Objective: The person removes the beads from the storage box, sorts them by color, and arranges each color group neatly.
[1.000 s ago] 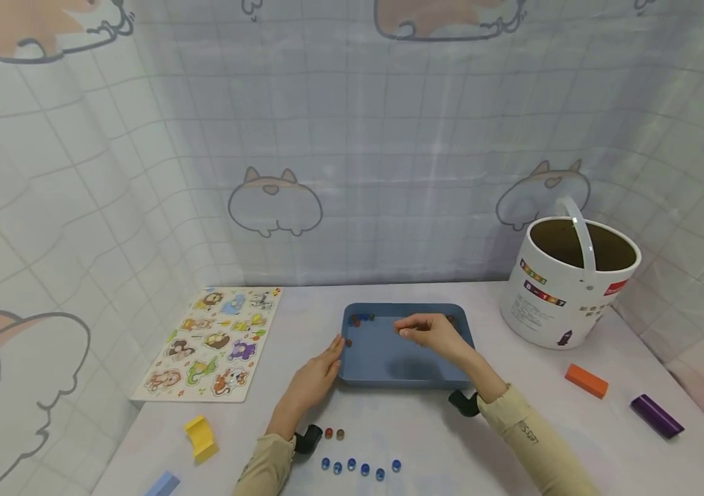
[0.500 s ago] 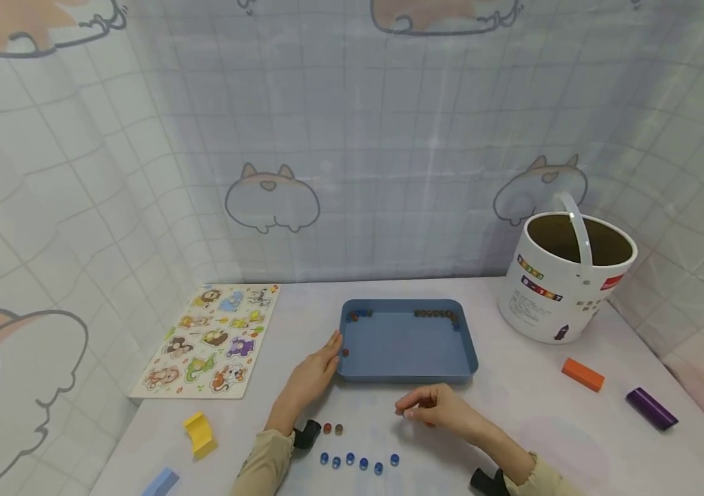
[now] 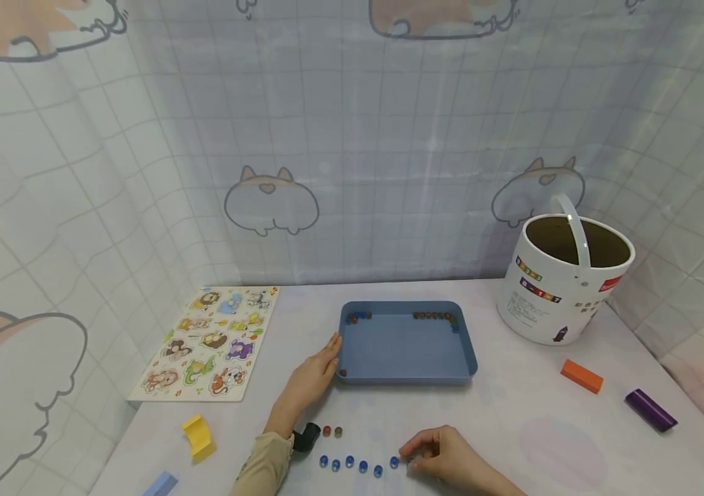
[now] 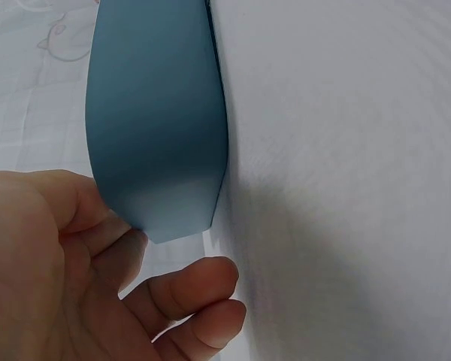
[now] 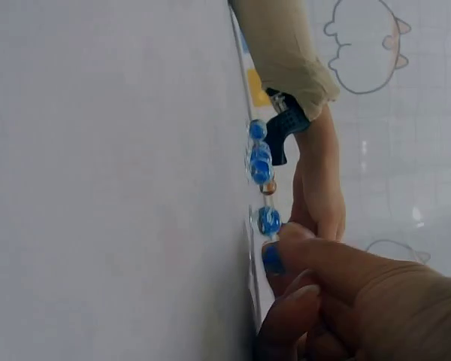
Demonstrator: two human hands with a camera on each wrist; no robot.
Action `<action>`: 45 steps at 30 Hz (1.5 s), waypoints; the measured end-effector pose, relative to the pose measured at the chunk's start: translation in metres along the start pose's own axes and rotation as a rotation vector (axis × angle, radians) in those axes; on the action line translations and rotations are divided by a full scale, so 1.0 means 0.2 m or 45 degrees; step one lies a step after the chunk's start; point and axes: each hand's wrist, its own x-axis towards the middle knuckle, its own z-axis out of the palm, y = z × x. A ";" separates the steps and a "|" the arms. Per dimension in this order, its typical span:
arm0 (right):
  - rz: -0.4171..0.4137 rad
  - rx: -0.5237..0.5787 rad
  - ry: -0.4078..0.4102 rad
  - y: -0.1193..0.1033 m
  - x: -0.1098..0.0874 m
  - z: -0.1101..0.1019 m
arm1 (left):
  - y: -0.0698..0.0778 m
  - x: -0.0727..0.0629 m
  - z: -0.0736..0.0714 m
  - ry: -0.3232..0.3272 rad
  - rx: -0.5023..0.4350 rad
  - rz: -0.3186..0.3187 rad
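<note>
My right hand (image 3: pixel 448 460) is low over the front of the table and pinches a blue marble (image 5: pixel 272 257) between thumb and index finger. Just left of its fingertips in the head view, several clear-and-blue marbles (image 3: pixel 363 467) form an uneven row. Two more marbles, one red (image 3: pixel 326 431) and one brownish (image 3: pixel 338 432), lie behind that row. At the left side of a blue-grey tray (image 3: pixel 408 380), my left hand (image 3: pixel 310 379) rests with its fingertips touching the wall. Marbles sit in the tray's back corners, and a small red marble (image 3: pixel 343 373) is at its front-left corner.
A puzzle board with animal pictures (image 3: pixel 209 344) lies back left. Nearer are a yellow block (image 3: pixel 199 438) and a light blue block (image 3: pixel 161 484). A white bucket with a handle (image 3: pixel 563 282) stands back right, with orange (image 3: pixel 581 376) and purple (image 3: pixel 651 410) blocks before it.
My right hand has moved from over the tray toward the front of the table, beside the blue row. The red marble in the tray has rolled to the front-left corner. My left hand stays.
</note>
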 end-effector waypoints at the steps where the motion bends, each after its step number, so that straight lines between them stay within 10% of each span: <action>1: -0.001 -0.008 0.004 0.00 -0.01 0.01 | 0.00 0.00 0.00 0.002 0.006 -0.002; 10: 0.005 -0.066 0.032 -0.03 0.00 0.00 | -0.01 0.00 0.00 0.014 0.025 0.004; 22: -0.239 -0.159 0.145 -0.27 0.11 -0.29 | 0.00 0.00 0.00 0.007 0.023 0.009; 34: -0.310 -0.206 0.260 -0.58 0.40 -0.50 | -0.01 0.01 0.00 0.005 0.043 -0.001; 45: -0.254 -0.207 0.327 -0.62 0.78 -0.56 | 0.00 0.01 0.00 -0.014 0.002 -0.005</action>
